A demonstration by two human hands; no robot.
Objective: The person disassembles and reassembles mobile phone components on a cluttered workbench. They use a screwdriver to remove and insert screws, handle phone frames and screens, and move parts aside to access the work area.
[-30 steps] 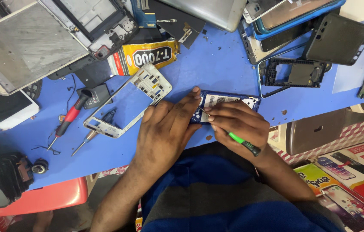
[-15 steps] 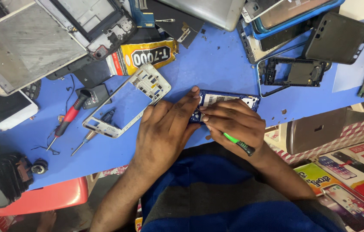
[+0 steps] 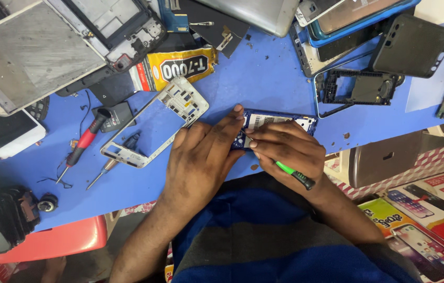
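- At the near edge of the blue worktop point(image 3: 264, 78), the left hand point(image 3: 201, 162) is pressing flat on the opened blue phone point(image 3: 279, 126), fingers spread narrowly over its left end, pinning it
- Beside it, the right hand point(image 3: 290, 152) is gripping a green-handled screwdriver point(image 3: 292, 173), tip buried among the fingers at the phone's back; if the tip is slipping, it is likely gouging the board
- With the phone lying near the edge, a loosened screw is risking rolling off
- Further left, the white frame point(image 3: 151, 123) and red screwdriver point(image 3: 83, 144) are crowding the elbow's swing
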